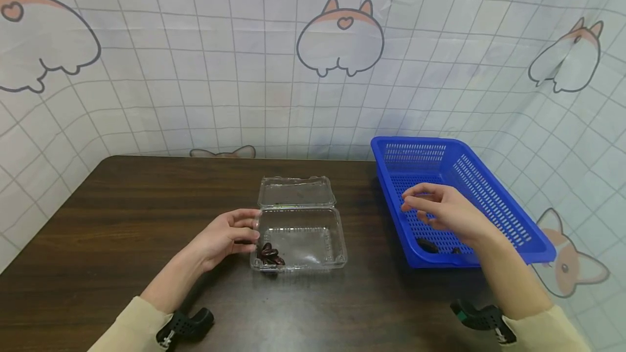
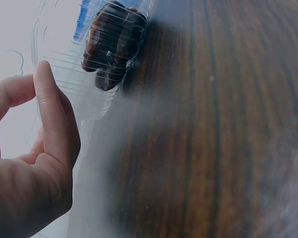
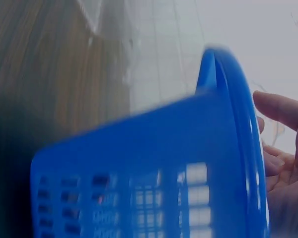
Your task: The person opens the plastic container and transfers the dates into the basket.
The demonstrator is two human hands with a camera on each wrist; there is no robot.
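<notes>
A clear plastic clamshell box [image 1: 300, 240] lies on the table with its lid [image 1: 296, 193] folded back. Several glossy dark brown dates [image 1: 270, 255] are gathered in its near left corner; the left wrist view shows the dates [image 2: 114, 42] through the clear wall. My left hand [image 1: 227, 238] touches the box's left side with fairly straight fingers. Over the blue basket [image 1: 494, 186], my right hand [image 1: 442, 211] hovers with loosely bent fingers and nothing visible between them. Inside the basket lie a dark oval piece [image 1: 427, 245] and a small brown bit [image 1: 456, 250].
The dark wooden table [image 1: 146, 194] reaches back to a white gridded curtain [image 1: 274, 96] with cartoon drawings. The basket's raised rim [image 1: 391, 216] stands to the right of the box. Black straps with cameras [image 1: 188, 327] sit on both wrists.
</notes>
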